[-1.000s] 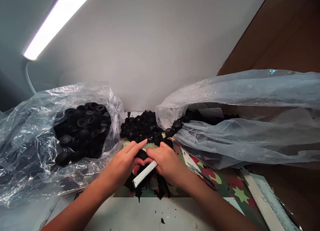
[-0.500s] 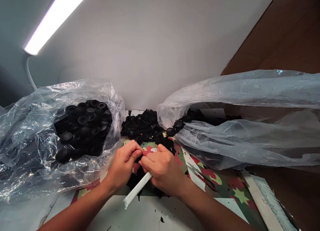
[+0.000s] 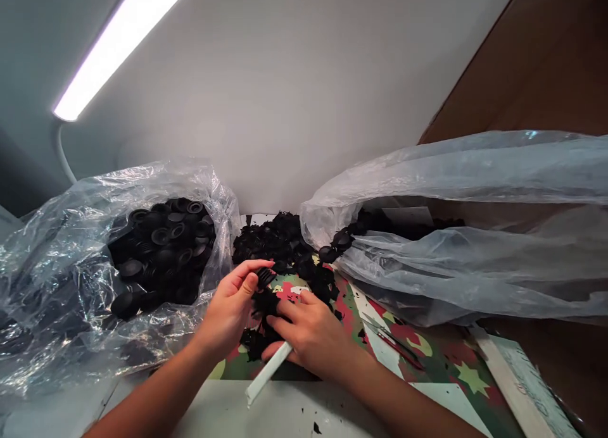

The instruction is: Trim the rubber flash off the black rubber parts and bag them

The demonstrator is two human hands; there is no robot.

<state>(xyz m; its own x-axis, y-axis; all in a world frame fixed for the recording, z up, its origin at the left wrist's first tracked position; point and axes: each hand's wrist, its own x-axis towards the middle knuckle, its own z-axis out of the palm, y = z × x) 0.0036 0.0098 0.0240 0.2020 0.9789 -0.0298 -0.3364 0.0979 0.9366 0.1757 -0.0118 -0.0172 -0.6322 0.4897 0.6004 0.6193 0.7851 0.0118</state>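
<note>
My left hand (image 3: 229, 308) pinches a small black ribbed rubber part (image 3: 265, 278) between thumb and fingers, above the black scraps. Lower and to the right, my right hand (image 3: 311, 333) has its fingers curled over dark shavings (image 3: 259, 343). A white stick (image 3: 270, 373) juts from under that palm toward me; its other end is hidden by the hand. Behind both hands lies a heap of black rubber parts and trimmings (image 3: 273, 235). Round black rubber parts (image 3: 164, 251) fill the plastic bag at left.
A clear plastic bag (image 3: 57, 286) spreads across the left side. Another bag (image 3: 427, 280) lies at right, before a cardboard sheet (image 3: 532, 71). Tweezers (image 3: 396, 343) rest on the patterned cloth (image 3: 470, 378). A lit lamp (image 3: 118, 45) hangs at upper left.
My hands have moved apart. The right hand has drawn down toward the scraps with the white stick, and the ribbed part now shows in my left fingers. The view has shifted slightly.
</note>
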